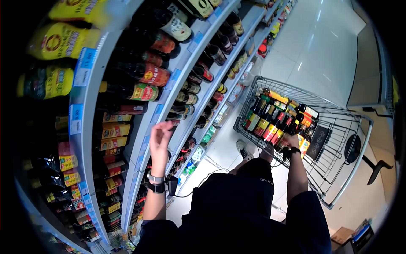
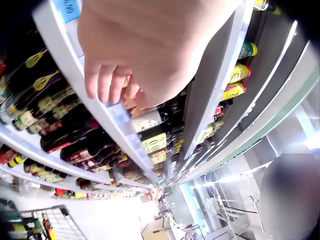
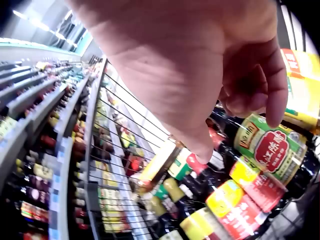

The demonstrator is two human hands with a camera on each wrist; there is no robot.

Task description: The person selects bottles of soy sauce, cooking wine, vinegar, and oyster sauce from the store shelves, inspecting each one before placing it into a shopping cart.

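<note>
Along the left edge of the aisle the shelves [image 1: 89,106] carry rows of dark bottles [image 1: 139,72] with red and yellow labels. The left hand [image 1: 160,136] is raised before the front edge of a middle shelf, fingers loosely bent and holding nothing, close to the bottles but not touching any. Further right, the wire cart [image 1: 338,139] stands on the pale floor, its basket packed with bottles [image 1: 275,122]. The right hand [image 1: 292,140] hangs over the near edge of that load, fingers curled downward just above a green-and-red labelled bottle [image 3: 272,147], gripping nothing
</note>
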